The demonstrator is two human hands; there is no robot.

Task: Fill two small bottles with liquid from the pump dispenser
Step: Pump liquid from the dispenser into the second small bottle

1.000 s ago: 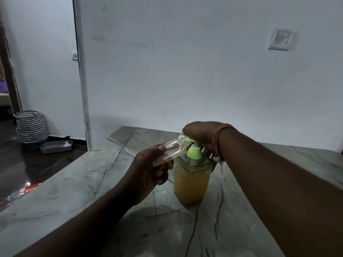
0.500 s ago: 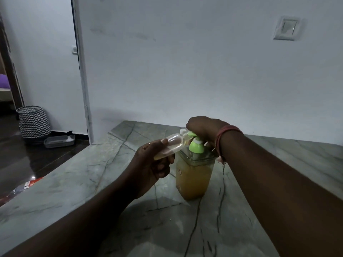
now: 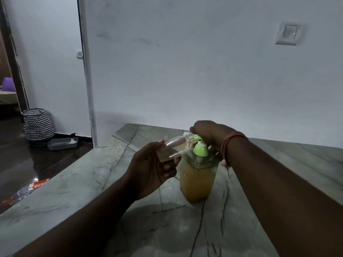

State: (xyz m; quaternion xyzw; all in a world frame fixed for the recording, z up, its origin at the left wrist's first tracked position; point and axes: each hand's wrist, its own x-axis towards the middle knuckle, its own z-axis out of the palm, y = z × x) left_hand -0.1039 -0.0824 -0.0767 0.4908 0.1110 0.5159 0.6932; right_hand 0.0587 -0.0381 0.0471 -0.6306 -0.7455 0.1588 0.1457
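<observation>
A square clear pump dispenser (image 3: 197, 180) full of amber liquid stands on the marble counter (image 3: 92, 182). Its green pump head (image 3: 199, 148) is under my right hand (image 3: 207, 132), which rests on top of it with the fingers curled over. My left hand (image 3: 154, 169) holds a small clear bottle (image 3: 175, 147) tilted almost flat, its white neck against the green spout. A little amber liquid lies along the bottle's lower side. A second small bottle is nowhere in view.
The counter's left edge drops to a dark floor with a zigzag-patterned basket (image 3: 38, 124), a grey tray (image 3: 62, 143) and a red packet (image 3: 38, 185). A white wall with a light switch (image 3: 287, 33) stands right behind the counter.
The small bottle now shows more amber liquid inside. My hands keep the same hold on the bottle and the pump; my head has shifted slightly.
</observation>
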